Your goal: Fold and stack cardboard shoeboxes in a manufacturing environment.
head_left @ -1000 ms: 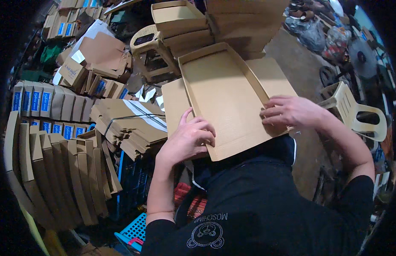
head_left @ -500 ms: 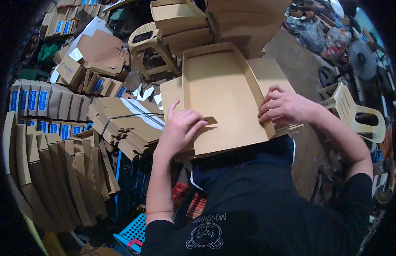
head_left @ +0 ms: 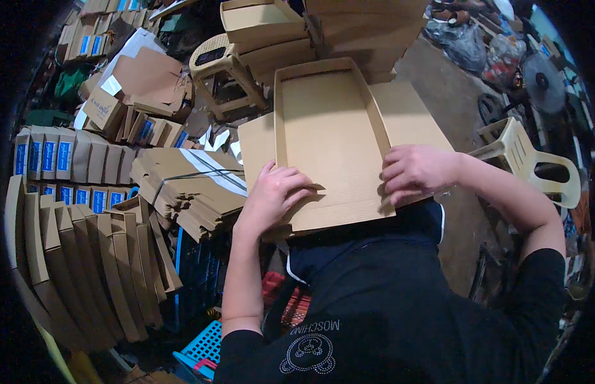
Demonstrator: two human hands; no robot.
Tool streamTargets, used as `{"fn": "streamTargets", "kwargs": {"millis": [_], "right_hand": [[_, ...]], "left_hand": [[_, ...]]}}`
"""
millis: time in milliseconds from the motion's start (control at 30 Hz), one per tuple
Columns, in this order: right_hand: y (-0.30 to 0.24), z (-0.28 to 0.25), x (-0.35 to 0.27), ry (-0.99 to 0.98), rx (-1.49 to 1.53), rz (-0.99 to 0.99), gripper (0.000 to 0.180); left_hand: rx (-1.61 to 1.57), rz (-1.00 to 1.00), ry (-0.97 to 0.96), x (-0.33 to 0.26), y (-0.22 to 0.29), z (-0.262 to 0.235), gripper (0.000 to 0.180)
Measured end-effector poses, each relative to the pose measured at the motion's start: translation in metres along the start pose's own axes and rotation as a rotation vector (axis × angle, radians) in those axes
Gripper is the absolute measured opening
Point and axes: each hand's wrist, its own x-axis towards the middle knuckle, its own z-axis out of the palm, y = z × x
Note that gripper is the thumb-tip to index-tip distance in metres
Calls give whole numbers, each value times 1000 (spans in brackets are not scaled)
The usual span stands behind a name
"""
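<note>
A shallow brown cardboard box (head_left: 333, 134) lies over my lap, its far wall and long sides upright and its near edge flat. My left hand (head_left: 276, 195) is closed on the near left corner, with a small flap between thumb and fingers. My right hand (head_left: 420, 171) grips the near end of the right wall, fingers curled over it and the thumb mostly hidden. Beneath the box, a flat cardboard sheet (head_left: 409, 118) sticks out on both sides.
To the left are a strapped bundle of flat cardboard (head_left: 195, 182) and a row of folded boxes (head_left: 86, 269). A beige stool (head_left: 227, 77) and stacked box trays (head_left: 265, 32) stand ahead. A cream plastic chair (head_left: 531, 163) is on the right, and a blue basket (head_left: 201, 345) sits low left.
My right hand has moved slightly left and down, bending the near end of the right wall inward. My left hand closes further over the corner flap.
</note>
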Motion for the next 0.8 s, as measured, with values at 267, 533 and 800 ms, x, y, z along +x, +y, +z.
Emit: {"fn": "streamTargets", "kwargs": {"millis": [267,533,800], "right_hand": [[-8,47,19,450,31,401,22],[3,46,-5,651,-232,206,46],[10,36,-20,378,-163,334,68]], "left_hand": [[-43,44,51,3,11,0,16],[-209,-128,343,5,10,13,17],[-257,-49,364,7,10,14,16]]}}
